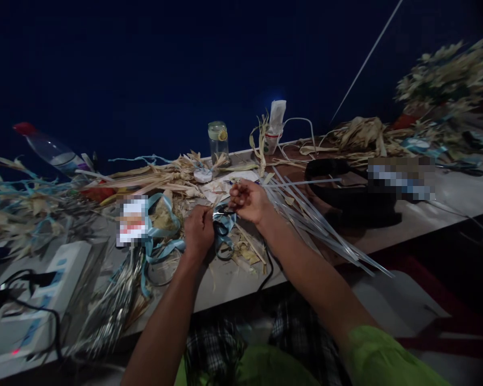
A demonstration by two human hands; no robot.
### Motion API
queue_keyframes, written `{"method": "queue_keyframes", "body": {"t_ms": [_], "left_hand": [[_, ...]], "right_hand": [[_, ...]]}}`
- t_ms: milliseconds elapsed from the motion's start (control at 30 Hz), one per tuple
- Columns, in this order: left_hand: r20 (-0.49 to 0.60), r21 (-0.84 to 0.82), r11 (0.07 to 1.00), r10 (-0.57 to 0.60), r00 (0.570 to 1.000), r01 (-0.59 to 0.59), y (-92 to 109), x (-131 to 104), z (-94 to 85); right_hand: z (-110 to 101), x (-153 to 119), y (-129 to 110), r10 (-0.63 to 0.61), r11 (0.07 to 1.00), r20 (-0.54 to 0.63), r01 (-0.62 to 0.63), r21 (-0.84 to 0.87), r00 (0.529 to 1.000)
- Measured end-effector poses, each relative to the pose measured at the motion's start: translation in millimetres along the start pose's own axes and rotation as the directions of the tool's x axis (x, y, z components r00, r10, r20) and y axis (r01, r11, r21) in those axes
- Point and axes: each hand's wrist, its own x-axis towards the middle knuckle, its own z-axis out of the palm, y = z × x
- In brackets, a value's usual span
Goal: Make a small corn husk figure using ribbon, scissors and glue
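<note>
My left hand (199, 230) is closed near the table's middle, its fingers mostly turned away from view. Just right of it is a small shiny metal piece (218, 213) with dark loops below; whether I grip it is unclear. My right hand (249, 201) is raised a little higher, fingers curled together in a pinch. Whatever lies between those fingertips is too small to make out. A clear thin rod (306, 183) runs rightward from behind this hand; I cannot tell if it is held. Light blue ribbon (167, 249) curls beside my left hand.
Clear plastic rods (326, 230) lie right of my hands, beside a black curved object (352, 198). Dried husks (156, 179), a lidded bottle (218, 142) and a paper cup (271, 142) stand behind. At left are a power strip (60, 289) and wire bundle (112, 300).
</note>
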Motion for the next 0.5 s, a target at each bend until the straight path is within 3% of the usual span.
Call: {"method": "queue_keyframes", "body": {"t_ms": [133,300,400,500], "left_hand": [[0.000,0.008,0.999,-0.034,0.999,0.034,-1,-1,0.6],[0.039,0.016,0.999,-0.035,0.999,0.035,2,0,-0.6],[0.059,0.029,0.999,-0.038,0.998,0.036,4,0,-1.2],[0.052,0.027,0.999,-0.042,0.998,0.040,5,1,-1.0]], "right_hand": [[8,-5,6,0.024,0.974,-0.007,-0.025,-0.225,1.000],[12,-4,24,-0.099,0.889,0.015,0.095,-0.447,0.995],[10,-2,26,-0.133,0.865,0.004,0.119,-0.488,0.991],[9,-1,23,-0.078,0.889,0.031,0.084,-0.450,0.996]]}}
